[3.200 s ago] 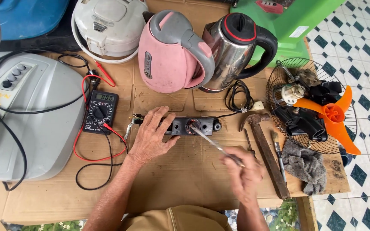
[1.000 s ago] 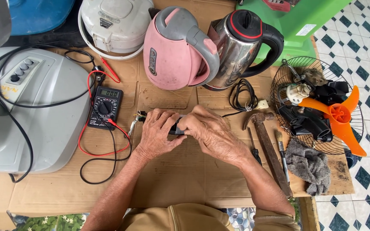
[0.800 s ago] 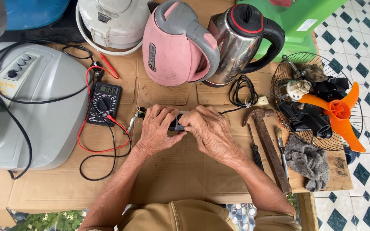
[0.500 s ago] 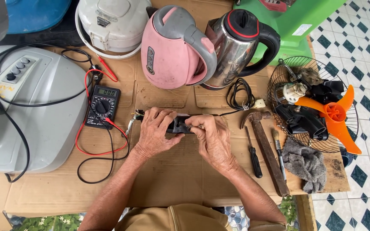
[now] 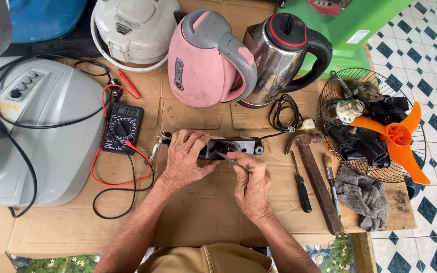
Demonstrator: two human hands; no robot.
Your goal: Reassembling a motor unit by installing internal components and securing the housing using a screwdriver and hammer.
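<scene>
We pin black switch housing [image 5: 228, 147] flat on desk [image 5: 127, 232], left hand [image 5: 187, 161] fingers clamped over its left end. Right hand [image 5: 249, 179] fingers pinch thin tool tip into housing centre. Judged step: probing inside. Multimeter [image 5: 122, 129] left of fingers, screwdriver [image 5: 302, 187] right.

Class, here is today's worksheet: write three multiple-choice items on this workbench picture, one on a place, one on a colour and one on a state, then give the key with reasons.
1. Where does the multimeter lie?
A. left of the left hand
B. inside the fan guard
C. on the grey cloth

2. What colour are the fan blades?
A. blue
B. orange
C. white

3. How is the black part handled?
A. it lies untouched
B. it hangs from a cord
C. the left hand steadies it on the cardboard while the right hand works at it

Key: A, it sits beside that hand; B, they are plainly orange; C, both hands meet on it.
</scene>
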